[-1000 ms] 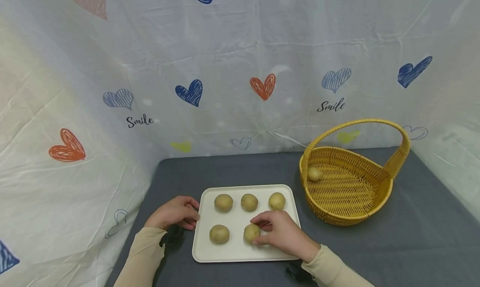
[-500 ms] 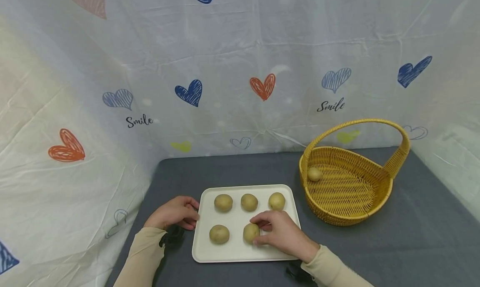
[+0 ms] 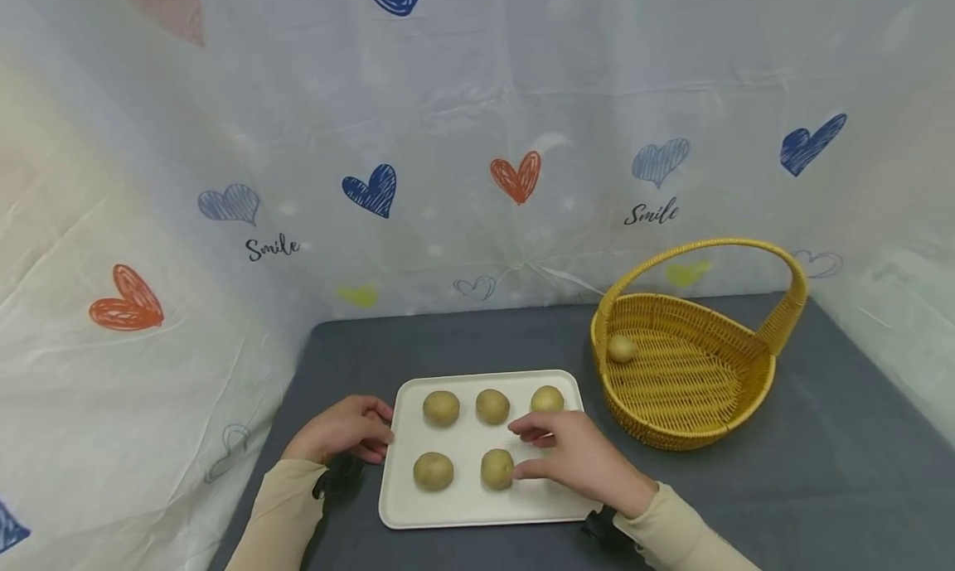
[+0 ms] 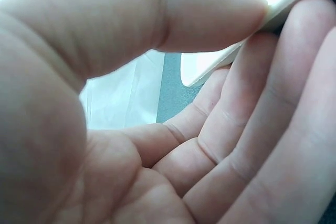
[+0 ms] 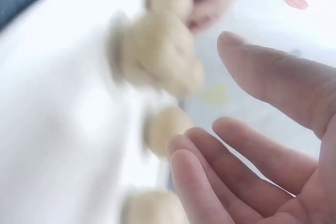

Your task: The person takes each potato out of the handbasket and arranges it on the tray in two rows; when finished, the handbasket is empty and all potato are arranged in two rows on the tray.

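Several potatoes lie in two rows on a cream rectangular tray (image 3: 466, 509). My left hand (image 3: 339, 430) grips the tray's left edge; in the left wrist view, its thumb presses the rim of the tray (image 4: 202, 65) and the fingers are against the edge from below. Just right of the front-row right potato (image 3: 496, 469), my right hand (image 3: 578, 457) hovers over the tray with thumb and fingers spread, holding nothing. The right wrist view shows that gap beside the blurred potatoes (image 5: 157, 48). Behind the right hand, the back-right potato (image 3: 548, 399) is partly hidden.
To the right of the tray stands a yellow wicker basket (image 3: 675, 430) with a tall handle, one potato (image 3: 622, 349) lying inside at its left. A dark grey cloth (image 3: 448, 343) covers the table. White curtain (image 3: 448, 123) printed with hearts hangs behind and at the sides.
My right hand has let go of the front-row right potato and drawn back slightly to the right, fingers spreading. The left hand stays at the tray's edge. The head view has shifted a little.
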